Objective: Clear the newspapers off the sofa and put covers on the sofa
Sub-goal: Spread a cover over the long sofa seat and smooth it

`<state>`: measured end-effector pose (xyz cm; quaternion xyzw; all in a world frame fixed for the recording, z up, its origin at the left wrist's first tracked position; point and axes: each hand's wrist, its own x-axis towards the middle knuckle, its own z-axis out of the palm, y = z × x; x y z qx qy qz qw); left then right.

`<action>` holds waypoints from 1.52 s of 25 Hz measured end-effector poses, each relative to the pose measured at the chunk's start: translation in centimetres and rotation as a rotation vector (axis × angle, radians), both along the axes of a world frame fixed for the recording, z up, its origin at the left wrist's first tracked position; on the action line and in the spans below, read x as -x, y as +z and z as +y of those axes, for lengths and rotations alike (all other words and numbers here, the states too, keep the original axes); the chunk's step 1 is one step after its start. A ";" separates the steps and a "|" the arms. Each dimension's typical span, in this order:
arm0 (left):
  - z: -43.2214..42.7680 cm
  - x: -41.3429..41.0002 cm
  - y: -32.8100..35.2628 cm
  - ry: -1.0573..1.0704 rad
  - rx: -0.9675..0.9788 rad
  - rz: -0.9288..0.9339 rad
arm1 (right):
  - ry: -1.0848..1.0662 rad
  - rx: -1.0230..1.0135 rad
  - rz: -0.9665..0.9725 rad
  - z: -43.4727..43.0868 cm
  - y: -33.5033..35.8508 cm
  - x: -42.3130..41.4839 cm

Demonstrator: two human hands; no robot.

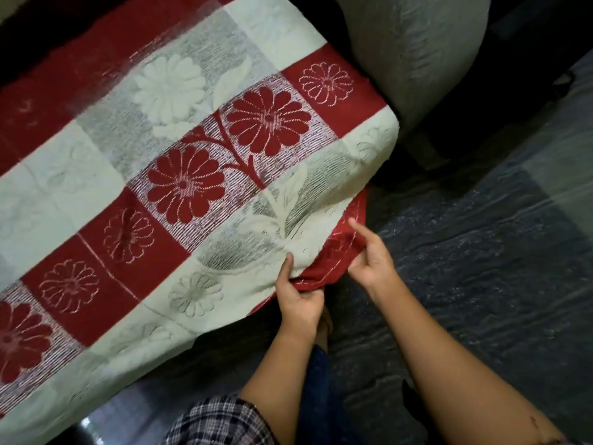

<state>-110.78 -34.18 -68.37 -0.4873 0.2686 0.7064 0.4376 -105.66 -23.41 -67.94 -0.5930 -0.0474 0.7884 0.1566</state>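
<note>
Sofa cover (179,175), woven in red and cream squares with raised daisies, lies spread beside the grey armrest (414,49). Below the armrest, the left hand (298,297) and right hand (369,258) pinch its red hem in their fingers.

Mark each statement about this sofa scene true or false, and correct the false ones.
1. The cover lies spread out with its flowers facing up. True.
2. Newspapers lie on the cover. False: nothing lies on it.
3. The left hand and right hand both hold the cover's edge. True.
4. The cover is plain blue. False: it is red and cream squares with flowers.
5. The cover also wraps the armrest. False: the grey armrest is bare.
</note>
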 end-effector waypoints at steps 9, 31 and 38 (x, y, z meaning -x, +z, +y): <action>8.8 -1.9 0.2 0.043 0.057 0.003 | 0.139 0.089 -0.203 6.0 -0.4 -1.9; 16.6 -3.0 -0.4 -0.278 0.334 -0.025 | 0.781 -0.741 -0.658 14.8 -0.9 -0.5; 19.6 -0.1 2.5 -0.878 0.941 1.422 | 0.950 -1.506 -0.526 15.4 1.2 2.3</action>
